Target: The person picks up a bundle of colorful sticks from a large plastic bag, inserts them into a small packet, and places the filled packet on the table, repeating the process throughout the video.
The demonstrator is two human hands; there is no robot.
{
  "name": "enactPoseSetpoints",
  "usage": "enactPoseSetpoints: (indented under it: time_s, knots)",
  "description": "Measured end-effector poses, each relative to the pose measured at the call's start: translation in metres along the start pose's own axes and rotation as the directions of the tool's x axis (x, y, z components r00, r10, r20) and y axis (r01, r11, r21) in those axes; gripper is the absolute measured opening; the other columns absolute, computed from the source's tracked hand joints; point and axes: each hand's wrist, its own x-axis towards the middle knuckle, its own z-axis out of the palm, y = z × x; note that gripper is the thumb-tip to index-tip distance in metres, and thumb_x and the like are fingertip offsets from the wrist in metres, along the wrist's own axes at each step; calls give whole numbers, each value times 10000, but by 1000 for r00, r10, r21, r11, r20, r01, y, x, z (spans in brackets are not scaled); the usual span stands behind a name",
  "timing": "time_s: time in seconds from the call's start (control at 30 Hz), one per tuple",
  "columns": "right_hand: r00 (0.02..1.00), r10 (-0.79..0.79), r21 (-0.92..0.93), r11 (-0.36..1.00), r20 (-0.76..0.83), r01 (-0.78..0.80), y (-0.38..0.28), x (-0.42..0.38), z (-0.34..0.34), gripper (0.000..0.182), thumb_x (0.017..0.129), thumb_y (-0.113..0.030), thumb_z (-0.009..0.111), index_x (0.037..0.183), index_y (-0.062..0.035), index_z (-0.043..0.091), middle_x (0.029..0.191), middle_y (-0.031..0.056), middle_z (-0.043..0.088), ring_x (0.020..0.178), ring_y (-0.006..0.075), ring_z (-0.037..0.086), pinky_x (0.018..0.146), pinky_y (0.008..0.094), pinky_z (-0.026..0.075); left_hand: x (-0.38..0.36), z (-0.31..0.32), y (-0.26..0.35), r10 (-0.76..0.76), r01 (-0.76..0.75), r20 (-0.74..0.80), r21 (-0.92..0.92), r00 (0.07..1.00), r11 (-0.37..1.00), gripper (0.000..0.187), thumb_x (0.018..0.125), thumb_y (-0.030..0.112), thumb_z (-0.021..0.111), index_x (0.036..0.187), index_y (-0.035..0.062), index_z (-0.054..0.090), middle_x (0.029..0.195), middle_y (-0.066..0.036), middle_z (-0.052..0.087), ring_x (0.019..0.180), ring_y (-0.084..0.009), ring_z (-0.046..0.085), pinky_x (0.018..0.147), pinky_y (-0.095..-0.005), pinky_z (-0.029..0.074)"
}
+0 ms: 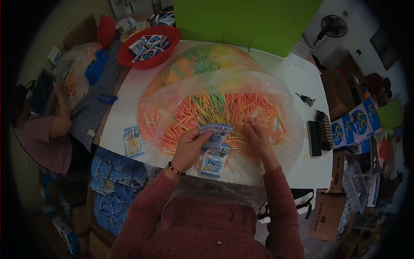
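Observation:
My left hand [189, 149] is closed on a small blue-and-white packet [221, 129], thumb on its front. Just below it on the table lies another such packet [212, 163]. My right hand [258, 140] is over the right part of a heap of thin pink, orange, yellow and green sticks [207, 110]. Its fingers are drawn together, and I cannot make out what is in them. The heap lies in a large clear plastic bag [254, 78], folded open towards me. At the table's left edge lies a packet [133, 141] with coloured sticks showing through its window.
A red basin [125, 60] of packets stands at the back left of the white table [123, 97]. A phone [314, 138], a checkered pouch [324, 129] and keys [306, 100] lie to the right. Below left are many blue packets [114, 207]. Another person [47, 134] works at the left.

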Motion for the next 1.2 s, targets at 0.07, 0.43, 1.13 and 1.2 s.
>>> enactPoseSetpoints:
  time_s: [0.07, 0.43, 1.13, 1.2]
  knots:
    - [971, 12, 345, 936, -241, 74, 9, 11, 1, 70, 990, -89, 496, 992, -21, 481, 935, 26, 548, 902, 112, 549, 821, 269, 459, 2, 4, 2, 6, -6, -19, -3, 1000, 1000, 138, 952, 68, 593, 1061, -4, 637, 977, -19, 677, 873, -67, 624, 756, -242, 527]
    - [993, -117, -27, 993, -30, 116, 3, -2, 8, 46, 993, -62, 464, 1007, -30, 494, 941, 16, 550, 839, 103, 506, 783, 252, 427, 28, -4, -11, 284, -154, -122, 610, 951, 778, 191, 932, 161, 639, 1063, 25, 605, 917, -40, 664, 833, -86, 613, 713, -234, 480]
    - [967, -37, 532, 829, -251, 170, -11, 3, -8, 167, 1025, -157, 434, 1095, -54, 545, 1126, 81, 632, 984, 124, 569, 895, 275, 439, 30, 7, 3, 451, -218, 143, 968, 881, 120, 305, 759, 244, 758, 954, 65, 607, 987, -116, 583, 961, -310, 526, 860, -445, 358]
    - [964, -82, 338, 926, -254, 168, -7, 1, -7, 163, 1025, -146, 426, 1079, -48, 545, 1129, 93, 636, 999, 134, 574, 904, 292, 442, 37, 1, 4, 545, -326, 148, 913, 825, 244, 258, 788, 195, 740, 958, 58, 603, 981, -100, 598, 950, -271, 547, 849, -417, 391]
